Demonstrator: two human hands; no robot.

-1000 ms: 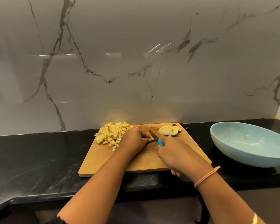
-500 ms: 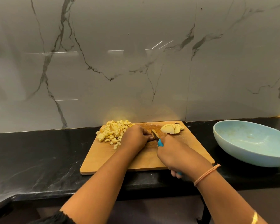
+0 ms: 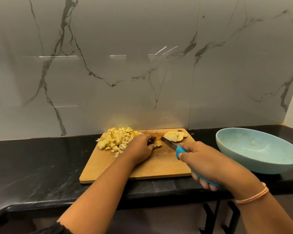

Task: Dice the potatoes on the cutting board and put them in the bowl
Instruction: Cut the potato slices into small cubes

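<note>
I stand in a kitchen; a black stone worktop (image 3: pixel 41 166) runs beneath a glossy, grey-veined marble backsplash (image 3: pixel 142 65); on it lie my wooden cutting board (image 3: pixel 159 169) with diced potato (image 3: pixel 117 139) and potato slices (image 3: pixel 173 136), a pale blue bowl (image 3: pixel 260 146) just beside.

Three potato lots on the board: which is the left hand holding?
The small middle piece, held by the left hand beside the knife. The diced pile lies left of it, the slices right.

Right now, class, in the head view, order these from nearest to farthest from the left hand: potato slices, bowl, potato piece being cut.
1. Potato piece, held by the left hand.
2. Potato slices, board's far right corner.
3. Bowl, right of the board.
</note>
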